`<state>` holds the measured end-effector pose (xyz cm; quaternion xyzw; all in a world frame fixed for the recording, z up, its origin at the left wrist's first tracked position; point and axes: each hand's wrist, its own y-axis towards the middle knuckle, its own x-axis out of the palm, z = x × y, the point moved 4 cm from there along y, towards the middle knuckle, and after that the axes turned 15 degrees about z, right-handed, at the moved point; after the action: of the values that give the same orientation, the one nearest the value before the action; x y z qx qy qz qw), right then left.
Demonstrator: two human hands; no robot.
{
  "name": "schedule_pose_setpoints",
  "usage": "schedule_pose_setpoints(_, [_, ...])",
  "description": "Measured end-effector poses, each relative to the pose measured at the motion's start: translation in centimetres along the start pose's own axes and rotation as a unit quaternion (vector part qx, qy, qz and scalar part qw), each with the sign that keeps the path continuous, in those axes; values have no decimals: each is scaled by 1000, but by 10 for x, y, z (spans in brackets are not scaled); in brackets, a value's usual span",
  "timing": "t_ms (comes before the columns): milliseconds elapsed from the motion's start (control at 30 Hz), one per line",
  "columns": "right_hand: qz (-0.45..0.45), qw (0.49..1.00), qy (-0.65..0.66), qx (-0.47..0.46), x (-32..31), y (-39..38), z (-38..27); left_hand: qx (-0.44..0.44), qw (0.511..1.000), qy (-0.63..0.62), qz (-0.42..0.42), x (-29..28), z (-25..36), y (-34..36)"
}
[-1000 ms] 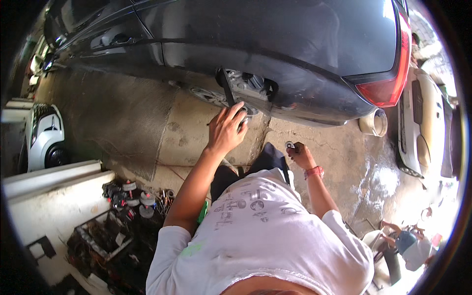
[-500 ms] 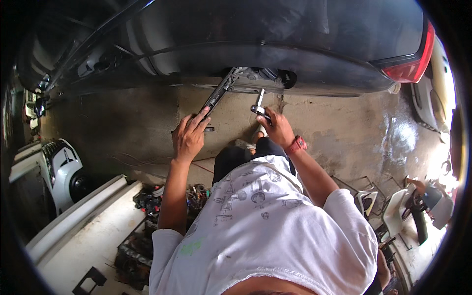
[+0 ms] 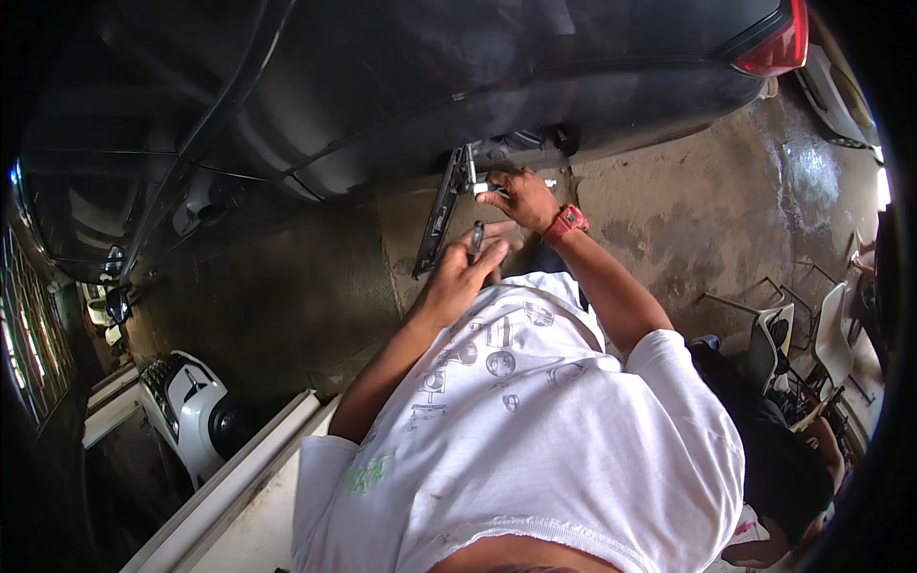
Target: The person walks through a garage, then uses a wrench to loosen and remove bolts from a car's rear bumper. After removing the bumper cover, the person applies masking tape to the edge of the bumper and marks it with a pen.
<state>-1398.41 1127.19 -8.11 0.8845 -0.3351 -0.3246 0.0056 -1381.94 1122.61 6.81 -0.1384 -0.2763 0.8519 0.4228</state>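
Note:
My right hand (image 3: 525, 199), with a red watch at its wrist, is wrapped round a ratchet wrench (image 3: 480, 189). The wrench's silver socket extension (image 3: 470, 162) reaches up to the hinge end of a dark flap (image 3: 439, 218). That flap stands out, seen nearly edge-on, from the opening in the dark car's side (image 3: 521, 141). Below the wrench, my left hand (image 3: 463, 272) is closed round a slim dark bar (image 3: 477, 237), mostly hidden in the palm; its fingertips are blurred. Whether the socket sits on a bolt is hidden.
The dark car (image 3: 382, 86) fills the far side, its red tail light (image 3: 776, 46) at the right. White chairs (image 3: 833, 334) and a person in dark clothes (image 3: 774, 468) are behind me to the right. White car body parts (image 3: 181, 401) lie at the left.
My right hand has brought the ratchet wrench up and left to the flap's hinge and turned it. My left hand has left the flap's outer end and moved right, below the wrench. The view has shifted.

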Motion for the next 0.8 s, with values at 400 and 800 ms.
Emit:
schedule_pose_setpoints(400, [-35,993,-114,22,-32,17,-20,-18,963,-154,223,12,-61,69])
schedule_pose_setpoints(800, [-146,979,-135,44,-64,12,29,7,888,-214,407,40,-96,108])
